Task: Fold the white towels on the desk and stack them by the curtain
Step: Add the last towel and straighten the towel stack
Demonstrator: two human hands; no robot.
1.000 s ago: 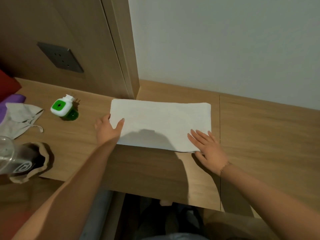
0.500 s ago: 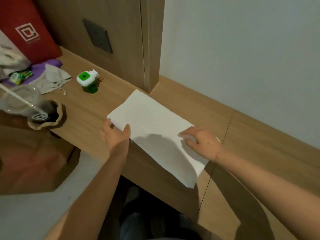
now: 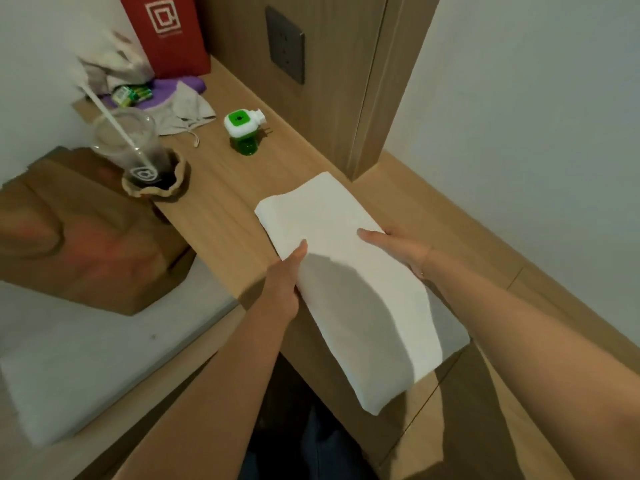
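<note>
While the folded white towel [image 3: 349, 282] is held up over the front edge of the wooden bench [image 3: 221, 216], both hands have it by its long sides. The left hand [image 3: 285, 284] has its grip clamped on the near left edge, thumb lying on top and fingers tucked beneath the cloth. The right hand [image 3: 398, 249] grips the opposite edge the same way, thumb stretched across the top face. The towel runs as a long strip from near the wooden pillar [image 3: 377, 98] toward the person, its near end sagging past the bench edge in front of them.

Further left on the bench sits a green and white plug-in mosquito repeller [image 3: 244, 128], well apart from the towel. Beyond it lie a grey drawstring pouch [image 3: 188, 110], a purple item [image 3: 173, 90] and a red paper bag [image 3: 173, 32] against the wall. A clear plastic cup [image 3: 128, 143] with a straw [image 3: 117, 128] stands in a brown paper sleeve [image 3: 157, 185] near the bench corner. A dark wall socket [image 3: 285, 48] is set in the wooden panel.
</note>
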